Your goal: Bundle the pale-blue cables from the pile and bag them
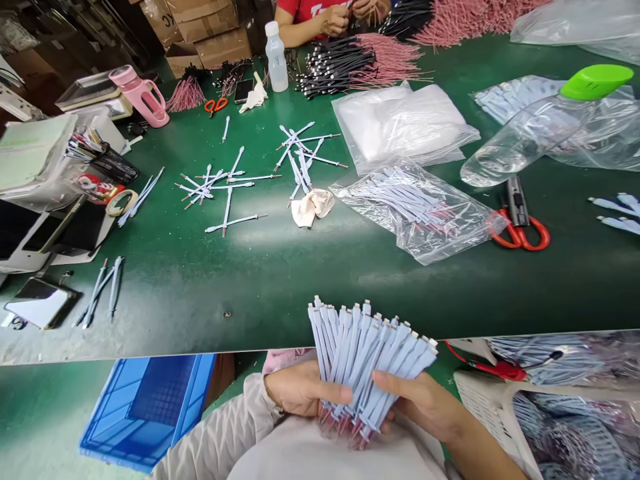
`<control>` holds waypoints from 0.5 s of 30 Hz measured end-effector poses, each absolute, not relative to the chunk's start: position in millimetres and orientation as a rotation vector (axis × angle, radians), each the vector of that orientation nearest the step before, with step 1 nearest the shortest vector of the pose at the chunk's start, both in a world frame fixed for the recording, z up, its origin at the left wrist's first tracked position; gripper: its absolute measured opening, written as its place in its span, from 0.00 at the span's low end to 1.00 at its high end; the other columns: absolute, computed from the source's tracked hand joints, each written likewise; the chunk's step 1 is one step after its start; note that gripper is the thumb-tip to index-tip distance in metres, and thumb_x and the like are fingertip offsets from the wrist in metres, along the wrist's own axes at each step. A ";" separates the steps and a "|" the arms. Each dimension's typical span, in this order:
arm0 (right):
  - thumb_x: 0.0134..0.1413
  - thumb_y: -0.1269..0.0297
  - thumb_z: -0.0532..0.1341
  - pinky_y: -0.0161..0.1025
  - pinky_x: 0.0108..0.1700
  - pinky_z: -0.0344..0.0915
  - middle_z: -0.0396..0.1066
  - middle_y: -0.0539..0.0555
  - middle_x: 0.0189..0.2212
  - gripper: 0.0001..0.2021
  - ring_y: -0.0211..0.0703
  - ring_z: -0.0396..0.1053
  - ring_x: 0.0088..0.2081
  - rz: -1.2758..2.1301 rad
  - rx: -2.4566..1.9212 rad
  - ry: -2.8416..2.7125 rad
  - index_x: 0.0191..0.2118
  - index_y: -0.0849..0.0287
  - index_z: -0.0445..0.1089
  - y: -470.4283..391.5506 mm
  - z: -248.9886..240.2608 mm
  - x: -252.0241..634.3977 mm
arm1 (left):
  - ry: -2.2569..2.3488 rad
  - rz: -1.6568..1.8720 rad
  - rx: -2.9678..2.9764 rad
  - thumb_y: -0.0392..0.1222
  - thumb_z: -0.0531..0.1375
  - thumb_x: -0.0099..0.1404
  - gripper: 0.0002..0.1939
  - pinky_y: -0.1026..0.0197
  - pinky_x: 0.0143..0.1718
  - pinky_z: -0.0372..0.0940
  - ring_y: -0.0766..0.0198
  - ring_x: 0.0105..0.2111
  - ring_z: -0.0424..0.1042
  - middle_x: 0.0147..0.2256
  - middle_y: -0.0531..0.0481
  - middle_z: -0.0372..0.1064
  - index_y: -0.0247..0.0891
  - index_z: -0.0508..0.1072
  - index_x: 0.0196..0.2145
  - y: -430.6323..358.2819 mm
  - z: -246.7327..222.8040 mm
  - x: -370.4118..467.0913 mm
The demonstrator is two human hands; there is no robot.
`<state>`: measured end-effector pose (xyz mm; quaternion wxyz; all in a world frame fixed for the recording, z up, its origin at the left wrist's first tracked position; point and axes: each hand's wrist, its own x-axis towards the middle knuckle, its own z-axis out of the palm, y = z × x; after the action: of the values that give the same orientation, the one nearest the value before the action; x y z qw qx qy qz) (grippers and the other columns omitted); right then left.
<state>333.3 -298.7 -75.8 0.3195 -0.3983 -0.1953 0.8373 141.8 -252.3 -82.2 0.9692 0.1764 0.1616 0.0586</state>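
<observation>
A thick fanned bundle of light-blue cables [367,353] is held close to my body at the table's near edge. Their metal plug ends point up and away; reddish wire ends hang below. My left hand [310,390] wraps the bundle's left side, thumb across the front. On the opposite side, my right hand [417,400] grips the same bundle with its thumb pressed on the cables. The fingers behind the bundle are mostly hidden. Beyond it on the green table [280,280] lies a clear plastic bag [415,207] of similar cables.
Loose cables [213,183] lie scattered mid-table beside a crumpled cloth [313,207]. Orange-handled scissors [523,233] and a clear bottle [525,137] are at right. A blue crate [145,407] stands below left, a white basket [490,407] below right. Across the table, a co-worker's hands [335,20] handle wires.
</observation>
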 end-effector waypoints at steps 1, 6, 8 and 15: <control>0.49 0.53 0.60 0.33 0.21 0.57 0.67 0.53 0.16 0.18 0.36 0.62 0.17 2.230 -0.999 -0.509 0.23 0.66 0.69 -297.9 -76.3 333.4 | 0.303 0.080 0.374 0.40 0.63 0.56 0.26 0.43 0.55 0.52 0.46 0.52 0.63 0.49 0.35 0.66 0.30 0.66 0.52 -251.0 -79.5 142.4; 0.51 0.53 0.59 0.33 0.20 0.57 0.62 0.51 0.12 0.18 0.38 0.63 0.16 2.296 -0.844 -0.434 0.24 0.67 0.70 -293.7 -76.4 336.1 | 0.252 -0.026 0.295 0.47 0.60 0.59 0.30 0.43 0.56 0.50 0.45 0.52 0.63 0.51 0.32 0.62 0.28 0.62 0.55 -243.2 -69.7 145.9; 0.52 0.55 0.59 0.33 0.20 0.57 0.63 0.51 0.13 0.16 0.37 0.62 0.16 2.273 -0.861 -0.415 0.26 0.67 0.70 -292.9 -76.6 337.9 | 0.250 -0.023 0.250 0.54 0.56 0.61 0.33 0.43 0.56 0.47 0.45 0.52 0.62 0.51 0.31 0.62 0.28 0.60 0.56 -240.5 -68.4 146.5; 0.52 0.58 0.60 0.33 0.18 0.58 0.67 0.53 0.16 0.13 0.34 0.59 0.15 2.217 -0.783 -0.443 0.30 0.66 0.70 -292.0 -80.3 338.1 | 0.275 -0.073 0.201 0.61 0.52 0.61 0.38 0.43 0.57 0.46 0.46 0.52 0.63 0.51 0.30 0.62 0.27 0.57 0.57 -239.6 -77.9 144.1</control>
<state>338.1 -292.0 -80.3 0.3660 -0.3046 -0.1724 0.8623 144.1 -239.6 -77.9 0.9848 0.1000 0.1370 -0.0365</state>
